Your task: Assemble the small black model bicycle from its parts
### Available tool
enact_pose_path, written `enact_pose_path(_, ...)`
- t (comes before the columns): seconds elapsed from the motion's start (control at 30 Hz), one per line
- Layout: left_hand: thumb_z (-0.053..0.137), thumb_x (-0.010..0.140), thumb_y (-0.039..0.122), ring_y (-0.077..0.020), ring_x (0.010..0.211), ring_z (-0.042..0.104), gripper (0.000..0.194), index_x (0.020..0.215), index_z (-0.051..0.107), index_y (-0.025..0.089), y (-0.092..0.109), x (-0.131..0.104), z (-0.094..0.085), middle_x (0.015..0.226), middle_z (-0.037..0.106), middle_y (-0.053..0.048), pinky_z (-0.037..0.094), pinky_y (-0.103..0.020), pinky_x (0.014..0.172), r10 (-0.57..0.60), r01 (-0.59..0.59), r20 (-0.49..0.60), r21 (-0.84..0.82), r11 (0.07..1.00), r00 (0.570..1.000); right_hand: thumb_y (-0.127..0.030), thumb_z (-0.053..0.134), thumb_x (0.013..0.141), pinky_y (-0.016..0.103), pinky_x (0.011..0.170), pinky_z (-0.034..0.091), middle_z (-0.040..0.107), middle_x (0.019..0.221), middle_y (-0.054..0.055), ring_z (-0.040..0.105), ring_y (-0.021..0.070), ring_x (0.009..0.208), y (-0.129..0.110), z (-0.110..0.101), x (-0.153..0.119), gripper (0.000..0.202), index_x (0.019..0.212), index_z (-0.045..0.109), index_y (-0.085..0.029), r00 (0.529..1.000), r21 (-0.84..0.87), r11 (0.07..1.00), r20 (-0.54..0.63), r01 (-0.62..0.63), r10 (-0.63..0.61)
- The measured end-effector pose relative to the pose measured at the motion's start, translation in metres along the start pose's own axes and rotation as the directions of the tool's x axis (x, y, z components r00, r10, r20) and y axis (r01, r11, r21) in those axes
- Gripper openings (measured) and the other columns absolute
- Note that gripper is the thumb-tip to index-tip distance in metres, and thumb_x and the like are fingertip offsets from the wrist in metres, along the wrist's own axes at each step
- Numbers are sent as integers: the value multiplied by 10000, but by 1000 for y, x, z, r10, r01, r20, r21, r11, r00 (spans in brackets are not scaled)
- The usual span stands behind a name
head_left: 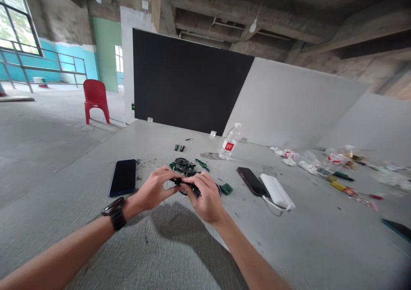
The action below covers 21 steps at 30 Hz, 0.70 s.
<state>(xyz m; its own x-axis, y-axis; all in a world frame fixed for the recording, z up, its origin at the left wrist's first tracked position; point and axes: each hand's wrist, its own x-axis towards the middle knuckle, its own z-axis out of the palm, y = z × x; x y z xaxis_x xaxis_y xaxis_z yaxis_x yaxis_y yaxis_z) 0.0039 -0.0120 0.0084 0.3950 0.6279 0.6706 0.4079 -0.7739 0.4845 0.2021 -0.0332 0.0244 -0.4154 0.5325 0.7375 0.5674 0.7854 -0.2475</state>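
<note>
My left hand, with a black watch on its wrist, pinches a small black part between thumb and fingers. From the other side my right hand is closed on the same dark part, and the fingertips of both hands nearly meet. Its exact kind is too small to make out. Just behind the fingers lies a pile of black and green plastic pieces, among them a black spoked wheel and a green strip. A green block sits right of my right hand. My fingers hide part of the pile.
A dark blue phone lies left on the grey table. To the right are a water bottle, a black phone and a white power bank with its cable. Clutter and a yellow-handled tool lie farther right. A black panel stands behind.
</note>
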Motion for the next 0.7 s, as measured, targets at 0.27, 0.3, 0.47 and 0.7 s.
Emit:
enact_pose_path(0.27, 656, 900, 283, -220, 973, 641, 259, 1143, 648, 194, 3, -2, -3, 1032, 687, -78, 523, -373, 867, -76, 76, 2, 43, 996, 997, -219, 555, 957, 365, 791, 465, 728, 944, 45, 568, 206, 828, 0, 1, 1, 126, 1031, 657, -214, 999, 10, 999, 2, -48, 48)
enact_pose_path(0.3, 651, 904, 283, -220, 982, 637, 260, 1148, 640, 193, 3, -2, -3, 1036, 682, -78, 521, -374, 874, -77, 76, 5, 50, 996, 997, -218, 553, 958, 362, 782, 464, 730, 945, 43, 561, 205, 820, 0, 1, 1, 131, 1039, 656, -213, 999, 6, 999, 10, -48, 48)
enact_pose_path(0.47, 618, 930, 270, -212, 974, 612, 203, 1122, 636, 205, -1, -4, -2, 1012, 666, -62, 506, -368, 864, -42, 39, 30, 108, 993, 999, -204, 567, 954, 349, 753, 461, 732, 942, 37, 535, 200, 801, 1, 1, 0, 142, 1064, 655, -214, 1000, 21, 999, 5, -31, 31)
enact_pose_path(0.7, 635, 920, 277, -211, 921, 593, 160, 1063, 650, 206, -1, -3, -1, 928, 679, -44, 489, -363, 820, 27, -29, 16, 122, 992, 1000, -191, 568, 950, 349, 751, 467, 716, 927, 46, 538, 204, 815, 3, 0, -2, 134, 1065, 638, -200, 999, 25, 1000, 32, -1, 1)
